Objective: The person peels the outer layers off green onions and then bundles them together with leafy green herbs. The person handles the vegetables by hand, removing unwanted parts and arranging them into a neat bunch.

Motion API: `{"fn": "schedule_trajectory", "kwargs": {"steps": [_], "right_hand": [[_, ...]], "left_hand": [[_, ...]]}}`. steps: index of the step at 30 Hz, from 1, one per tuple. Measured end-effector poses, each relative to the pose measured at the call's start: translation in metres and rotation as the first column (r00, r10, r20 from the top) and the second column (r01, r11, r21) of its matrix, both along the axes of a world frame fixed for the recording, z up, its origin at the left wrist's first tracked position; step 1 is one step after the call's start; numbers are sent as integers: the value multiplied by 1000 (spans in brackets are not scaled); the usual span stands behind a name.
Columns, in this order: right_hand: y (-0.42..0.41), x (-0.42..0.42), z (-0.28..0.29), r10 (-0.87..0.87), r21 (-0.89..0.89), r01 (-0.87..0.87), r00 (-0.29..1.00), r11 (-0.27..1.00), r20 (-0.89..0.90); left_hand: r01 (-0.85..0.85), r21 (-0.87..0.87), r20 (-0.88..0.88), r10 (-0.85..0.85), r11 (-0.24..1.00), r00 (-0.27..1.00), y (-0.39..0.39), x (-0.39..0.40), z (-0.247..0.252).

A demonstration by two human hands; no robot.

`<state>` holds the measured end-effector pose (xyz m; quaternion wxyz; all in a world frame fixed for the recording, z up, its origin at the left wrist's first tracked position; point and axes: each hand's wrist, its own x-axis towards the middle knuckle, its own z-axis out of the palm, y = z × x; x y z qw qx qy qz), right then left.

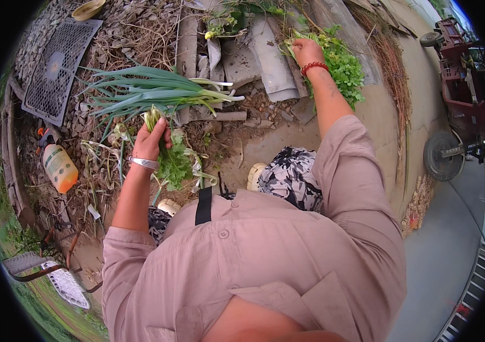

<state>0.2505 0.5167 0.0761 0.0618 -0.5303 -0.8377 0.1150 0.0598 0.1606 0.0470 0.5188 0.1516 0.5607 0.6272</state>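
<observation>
My left hand (pixel 152 139), with a silver bangle at the wrist, is closed around the pale stems of a bunch of leafy greens (pixel 176 162), whose leaves hang towards me. Just beyond it lies a bundle of green onions (pixel 157 92), white ends to the right. My right hand (pixel 308 53), with a red bead bracelet, is at the stem end of a larger pile of leafy greens (pixel 343 64) on grey slabs. Its fingertips are partly hidden, so whether it grips stems cannot be told.
Broken slabs (pixel 272 64) and rubble lie ahead. At left are a spray bottle (pixel 59 166), a plastic mesh panel (pixel 56 68), a yellow bowl (pixel 88 9) and a chair (pixel 65 282). Dry stalks (pixel 390 68) and a dark red wheeled vehicle (pixel 460 94) stand at right.
</observation>
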Motion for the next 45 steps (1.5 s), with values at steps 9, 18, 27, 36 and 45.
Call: {"fn": "schedule_trajectory", "kwargs": {"steps": [9, 18, 27, 36, 45], "right_hand": [[12, 9, -13, -5, -17, 9, 981, 1000, 193], [40, 28, -13, 120, -232, -119, 993, 965, -10], [0, -13, -13, -3, 179, -73, 920, 981, 391], [53, 41, 39, -150, -349, -38, 855, 936, -496], [46, 47, 54, -185, -578, -159, 851, 800, -491]], "left_hand": [[46, -60, -11, -47, 997, 999, -8, 0, 0], [72, -69, -13, -73, 995, 997, -7, -3, -5], [88, -97, -47, -93, 991, 995, -12, 0, -4], [99, -113, -69, -107, 989, 992, -10, 1, -10], [105, -125, -57, -113, 987, 992, -4, 5, -7]]}}
